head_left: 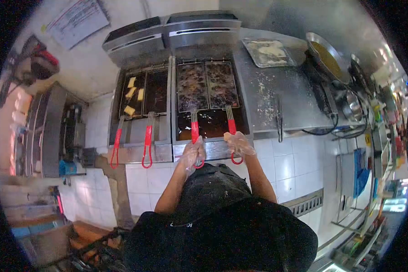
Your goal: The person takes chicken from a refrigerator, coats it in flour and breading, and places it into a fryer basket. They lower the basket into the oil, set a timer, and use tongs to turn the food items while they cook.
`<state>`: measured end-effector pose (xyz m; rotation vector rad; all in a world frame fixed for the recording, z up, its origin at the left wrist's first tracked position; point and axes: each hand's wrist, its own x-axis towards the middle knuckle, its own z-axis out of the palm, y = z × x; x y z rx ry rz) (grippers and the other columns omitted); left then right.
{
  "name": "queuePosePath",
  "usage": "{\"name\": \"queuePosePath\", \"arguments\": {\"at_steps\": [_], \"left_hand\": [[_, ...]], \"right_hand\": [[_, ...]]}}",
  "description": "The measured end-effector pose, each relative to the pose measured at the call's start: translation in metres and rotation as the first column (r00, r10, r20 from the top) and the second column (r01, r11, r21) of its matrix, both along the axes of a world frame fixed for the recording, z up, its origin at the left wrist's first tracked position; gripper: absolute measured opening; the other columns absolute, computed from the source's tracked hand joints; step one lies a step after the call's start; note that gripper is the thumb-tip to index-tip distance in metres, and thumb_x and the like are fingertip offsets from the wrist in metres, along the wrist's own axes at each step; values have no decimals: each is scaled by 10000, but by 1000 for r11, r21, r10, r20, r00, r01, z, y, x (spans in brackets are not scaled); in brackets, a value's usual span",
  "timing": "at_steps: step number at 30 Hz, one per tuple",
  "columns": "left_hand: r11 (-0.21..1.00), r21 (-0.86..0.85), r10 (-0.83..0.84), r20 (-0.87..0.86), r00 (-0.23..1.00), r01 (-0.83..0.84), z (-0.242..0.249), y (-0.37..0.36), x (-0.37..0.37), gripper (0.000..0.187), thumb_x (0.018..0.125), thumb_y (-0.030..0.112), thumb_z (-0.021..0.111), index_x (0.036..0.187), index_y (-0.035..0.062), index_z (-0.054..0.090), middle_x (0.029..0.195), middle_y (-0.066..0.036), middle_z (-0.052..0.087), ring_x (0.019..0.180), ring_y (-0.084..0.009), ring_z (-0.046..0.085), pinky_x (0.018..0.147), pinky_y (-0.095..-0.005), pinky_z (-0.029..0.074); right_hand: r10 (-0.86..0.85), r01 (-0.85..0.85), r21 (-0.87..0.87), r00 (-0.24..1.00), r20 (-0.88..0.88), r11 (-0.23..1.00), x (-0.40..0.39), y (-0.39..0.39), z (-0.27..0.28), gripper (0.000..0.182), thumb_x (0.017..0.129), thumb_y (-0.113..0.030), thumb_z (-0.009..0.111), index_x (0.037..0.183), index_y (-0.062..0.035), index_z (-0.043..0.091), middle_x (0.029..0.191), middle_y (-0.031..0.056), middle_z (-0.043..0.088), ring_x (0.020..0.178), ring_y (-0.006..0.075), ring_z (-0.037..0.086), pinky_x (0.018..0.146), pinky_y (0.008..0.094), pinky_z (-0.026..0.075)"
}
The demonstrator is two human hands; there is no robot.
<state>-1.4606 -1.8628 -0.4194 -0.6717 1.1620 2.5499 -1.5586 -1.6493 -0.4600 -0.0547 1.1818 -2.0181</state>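
My left hand, in a clear plastic glove, is closed around the red handle of a fryer basket. The same kind of glove covers my right hand, which grips the red handle of the fryer basket beside it. Both baskets sit side by side in the right fryer, over dark oil. Bubbling or foam hides what is inside them. Their handles point toward me, and my fingers are partly blurred through the plastic.
To the left, another fryer holds two red-handled baskets; yellow pieces lie in its left one. On the steel counter at right are tongs, a tray with white residue, crumbs and a large pan. A drain grate is in the floor.
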Motion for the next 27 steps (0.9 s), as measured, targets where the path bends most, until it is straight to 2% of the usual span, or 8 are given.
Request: {"name": "queuePosePath", "arguments": {"at_steps": [4, 8, 12, 14, 16, 19, 22, 27], "left_hand": [[988, 152, 15, -45, 999, -8, 0, -3, 6, 193, 897, 236, 450, 746, 116, 435, 531, 51, 358, 417, -82, 341, 383, -240, 278], [932, 359, -24, -64, 998, 45, -6, -7, 3, 198, 903, 235, 440, 739, 126, 420, 528, 47, 349, 414, -96, 338, 398, -244, 285], [992, 124, -14, -30, 999, 18, 4, -4, 4, 205, 905, 249, 442, 741, 127, 423, 520, 51, 339, 417, -96, 341, 399, -245, 286], [950, 311, 14, 33, 999, -23, 3, -5, 4, 215, 904, 258, 448, 734, 130, 418, 512, 55, 325, 417, -97, 343, 391, -246, 281], [949, 315, -22, 6, 1000, 19, 1, -7, 3, 219, 892, 260, 471, 717, 141, 418, 508, 40, 344, 421, -111, 363, 419, -266, 310], [936, 347, -51, -44, 998, 63, -7, -10, 4, 254, 871, 309, 508, 688, 149, 435, 517, 25, 384, 434, -125, 403, 443, -283, 355], [998, -46, -41, -6, 999, 41, -1, -7, 5, 362, 813, 483, 526, 735, 131, 492, 547, 16, 442, 466, -120, 450, 452, -275, 398], [982, -167, -78, 72, 994, 89, 17, -15, 13, 372, 804, 486, 542, 808, 115, 528, 639, 0, 516, 528, -111, 502, 489, -263, 419]], "right_hand": [[36, -23, 171, 997, -74, 985, 7, -4, 47, 225, 749, -243, 659, 705, -48, 555, 630, -14, 502, 441, 63, 454, 380, 205, 347], [-16, 22, 41, 992, -127, 999, 10, -8, 47, 284, 741, -286, 660, 697, -30, 547, 588, -17, 485, 428, 59, 446, 367, 211, 346], [-22, 35, 219, 998, -64, 975, 10, -11, 49, 293, 752, -298, 647, 705, -26, 548, 570, -18, 473, 425, 62, 444, 367, 219, 352], [2, 13, 210, 997, -71, 978, 12, -14, 65, 292, 757, -301, 643, 707, -29, 549, 563, -18, 468, 423, 63, 443, 366, 221, 354], [-108, 104, 299, 994, -4, 949, 18, -22, 76, 265, 767, -284, 626, 703, -40, 544, 555, -14, 467, 421, 70, 447, 357, 230, 360], [23, 0, 426, 999, -48, 905, 9, -18, 63, 185, 802, -221, 555, 704, -79, 489, 557, -1, 466, 395, 102, 440, 348, 254, 373], [-53, 79, 531, 997, -64, 844, 10, -27, 72, 264, 800, -261, 556, 634, -63, 500, 516, 3, 463, 401, 112, 458, 351, 260, 379], [-181, 302, 592, 950, -256, 747, 16, -17, 83, 226, 800, -224, 581, 668, -43, 549, 522, 17, 512, 413, 82, 451, 362, 226, 351]]}}
